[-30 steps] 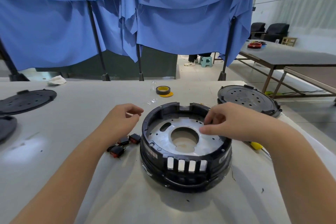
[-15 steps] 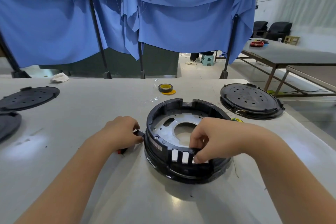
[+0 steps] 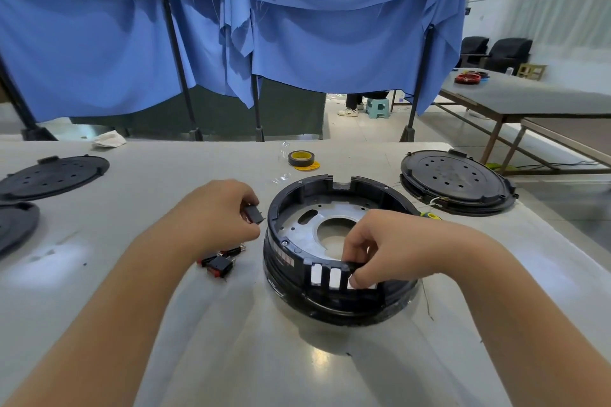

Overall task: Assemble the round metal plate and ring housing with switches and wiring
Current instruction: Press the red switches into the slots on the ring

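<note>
A black ring housing (image 3: 287, 208) stands on the white table, with a round metal plate (image 3: 297, 226) lying inside it. Several rectangular slots (image 3: 327, 276) pierce its near wall. My right hand (image 3: 383, 248) grips the housing's near rim over the slots, thumb outside and fingers inside. My left hand (image 3: 218, 211) pinches a small black switch (image 3: 253, 214) just left of the housing, lifted off the table. Two more black and red switches (image 3: 218, 264) lie on the table below that hand.
A black perforated lid (image 3: 454, 180) sits at the back right, with a yellow-handled screwdriver (image 3: 429, 215) beside the housing. A roll of dark tape (image 3: 300, 158) lies behind. Two black discs (image 3: 53, 175) rest at the far left. A crumpled cloth (image 3: 109, 139) is at the back edge.
My right hand moved from the plate to the near rim and stayed there. My left hand dropped to the switches beside the housing, then lifted one off the table.
</note>
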The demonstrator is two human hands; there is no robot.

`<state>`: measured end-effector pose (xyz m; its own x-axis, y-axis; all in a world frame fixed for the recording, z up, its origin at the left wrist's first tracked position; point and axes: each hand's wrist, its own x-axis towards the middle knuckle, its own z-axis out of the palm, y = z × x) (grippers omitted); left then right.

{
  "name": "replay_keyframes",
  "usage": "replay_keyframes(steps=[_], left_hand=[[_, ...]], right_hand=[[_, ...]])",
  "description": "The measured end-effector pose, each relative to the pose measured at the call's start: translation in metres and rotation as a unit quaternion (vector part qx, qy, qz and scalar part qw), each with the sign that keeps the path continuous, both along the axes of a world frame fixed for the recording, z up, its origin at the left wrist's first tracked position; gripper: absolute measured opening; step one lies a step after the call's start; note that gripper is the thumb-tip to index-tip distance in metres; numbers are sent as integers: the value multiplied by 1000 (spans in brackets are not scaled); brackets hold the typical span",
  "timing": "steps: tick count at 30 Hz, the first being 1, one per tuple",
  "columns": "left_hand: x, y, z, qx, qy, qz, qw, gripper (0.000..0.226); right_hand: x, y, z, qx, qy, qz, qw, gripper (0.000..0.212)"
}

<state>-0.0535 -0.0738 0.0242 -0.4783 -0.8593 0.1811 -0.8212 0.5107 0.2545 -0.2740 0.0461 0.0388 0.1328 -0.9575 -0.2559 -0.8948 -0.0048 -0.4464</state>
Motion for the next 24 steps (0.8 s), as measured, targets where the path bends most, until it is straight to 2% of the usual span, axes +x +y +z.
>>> replay_keyframes(steps=[3, 6, 11, 15, 19, 22, 24], left_hand=[[2, 24, 25, -17, 61, -68, 996, 30], [-4, 50, 37, 17, 116, -154, 981, 31], [-25, 66, 22, -3, 112, -222, 969, 38], [-30, 69, 3, -46, 105, -253, 961, 30], [-31, 72, -16, -108, 152, -265, 946, 37], [-25, 75, -32, -154, 198, -241, 938, 42], [-20, 78, -42, -185, 223, -226, 930, 42]], right_hand=[[0, 0, 0, 3, -13, -6, 1000, 10], [0, -2, 0, 7, -22, -11, 1000, 14], [4, -3, 0, 3, -14, -15, 1000, 16], [7, 5, -9, -37, 1, 9, 999, 8], [13, 18, -33, -182, -5, -9, 983, 18], [17, 24, -54, -328, 37, -9, 944, 29], [18, 25, -68, -412, 68, -9, 909, 28]])
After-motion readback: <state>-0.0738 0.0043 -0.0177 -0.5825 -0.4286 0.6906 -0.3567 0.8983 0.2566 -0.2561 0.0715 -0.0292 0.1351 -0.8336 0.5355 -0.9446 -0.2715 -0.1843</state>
